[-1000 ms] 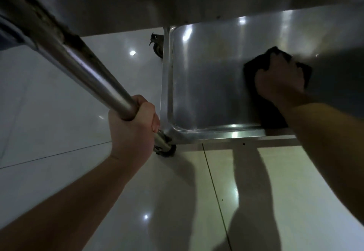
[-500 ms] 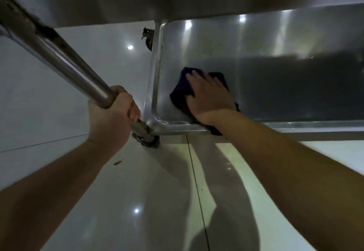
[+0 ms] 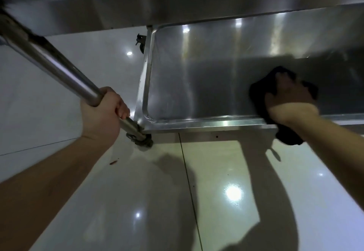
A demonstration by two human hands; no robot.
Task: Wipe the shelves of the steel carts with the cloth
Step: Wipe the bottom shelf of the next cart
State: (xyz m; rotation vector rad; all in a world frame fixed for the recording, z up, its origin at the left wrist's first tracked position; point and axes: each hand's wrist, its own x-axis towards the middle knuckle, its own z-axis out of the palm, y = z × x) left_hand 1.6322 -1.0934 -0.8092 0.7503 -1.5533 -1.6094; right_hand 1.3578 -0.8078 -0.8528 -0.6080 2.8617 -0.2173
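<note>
Looking down through the head camera, we saw our left hand (image 3: 102,112) wrapped around the cart's steel leg (image 3: 59,69), its fingers (image 3: 120,107) curled fully closed on the tube just above the point where the leg met the near-left corner of the bottom shelf (image 3: 197,77). Directly below those fingers sat a caster wheel (image 3: 142,141) on the glossy tiled floor (image 3: 137,191).

Our right hand (image 3: 289,97) lay flat on the dark cloth (image 3: 260,93), its fingers (image 3: 281,79) spread and pressing down rather than gripping; the cloth was pinned between our palm and the steel. We could not tell how tightly the fingers bore on it, because that side of the shelf lay in shadow. The cloth sat on the right part of the bottom shelf, close to its near rim (image 3: 206,121), showing beyond and to the left of the fingers. One end of the cloth hung over the rim under our wrist and dangled towards the floor.

Well to the left of the right fingers, the shelf surface was bare and carried bright reflections. Above both hands ran the underside of the next shelf (image 3: 177,4). Beyond the far-left corner of the bottom shelf, a second caster (image 3: 140,44) showed against the floor. Shadows of both our arms fell across the tiles below.
</note>
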